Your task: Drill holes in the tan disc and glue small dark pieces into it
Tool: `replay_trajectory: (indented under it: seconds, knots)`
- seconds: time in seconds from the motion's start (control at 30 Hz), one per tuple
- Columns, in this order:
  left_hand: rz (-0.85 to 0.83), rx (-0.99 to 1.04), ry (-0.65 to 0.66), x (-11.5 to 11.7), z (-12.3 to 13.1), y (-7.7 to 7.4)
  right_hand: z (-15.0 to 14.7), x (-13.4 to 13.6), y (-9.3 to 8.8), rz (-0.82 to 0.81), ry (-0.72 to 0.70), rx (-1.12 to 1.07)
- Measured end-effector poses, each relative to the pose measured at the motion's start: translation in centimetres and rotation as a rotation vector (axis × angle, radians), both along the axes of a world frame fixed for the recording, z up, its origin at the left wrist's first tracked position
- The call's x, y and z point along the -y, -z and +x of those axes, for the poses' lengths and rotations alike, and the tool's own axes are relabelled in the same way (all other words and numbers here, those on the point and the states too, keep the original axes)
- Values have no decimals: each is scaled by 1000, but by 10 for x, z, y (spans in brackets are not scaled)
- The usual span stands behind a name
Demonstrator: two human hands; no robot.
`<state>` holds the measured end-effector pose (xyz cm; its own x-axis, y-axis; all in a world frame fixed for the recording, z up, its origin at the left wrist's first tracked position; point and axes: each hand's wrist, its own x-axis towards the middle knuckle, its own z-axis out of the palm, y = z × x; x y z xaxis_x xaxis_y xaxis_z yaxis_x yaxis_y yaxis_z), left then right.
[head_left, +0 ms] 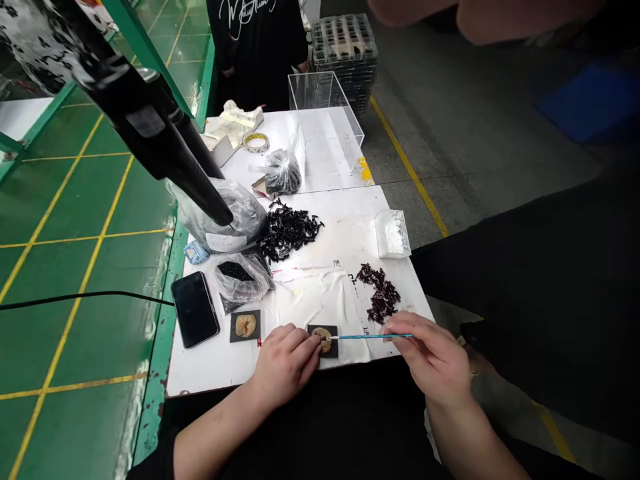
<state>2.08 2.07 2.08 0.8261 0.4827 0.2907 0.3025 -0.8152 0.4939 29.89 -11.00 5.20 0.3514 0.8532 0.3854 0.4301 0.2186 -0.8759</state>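
Note:
My right hand (435,357) pinches a thin blue stick (373,337), held nearly level with its pale tip pointing left. That tip meets a small tan, rounded piece (323,337) on a dark square card (330,351). The curled fingers of my left hand (287,360) press on the left side of this piece and hold it steady. Left of that hand, a similar tan piece (245,325) sits on another dark card (255,315). A pile of small dark reddish bits (383,297) lies just beyond my right hand. Under the worked card spreads a white sheet (320,293).
Left are a phone (195,310), an open bag of black grains (237,273) and a larger plastic bag (225,207). Small black parts (290,233) form a heap behind. A clear box (325,127), tape roll (256,142) and clear tray (393,233) stand farther off. Someone in black (257,53) stands opposite.

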Motion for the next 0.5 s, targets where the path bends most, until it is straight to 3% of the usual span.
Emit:
replay_trajectory:
  seconds: [0.3, 0.5]
  knots:
    - [77, -150, -6, -1, 1, -10, 1, -6, -4, -13, -74, 65]
    - [134, -325, 26, -1, 13, -47, -2, -12, -9, 51, -45, 136]
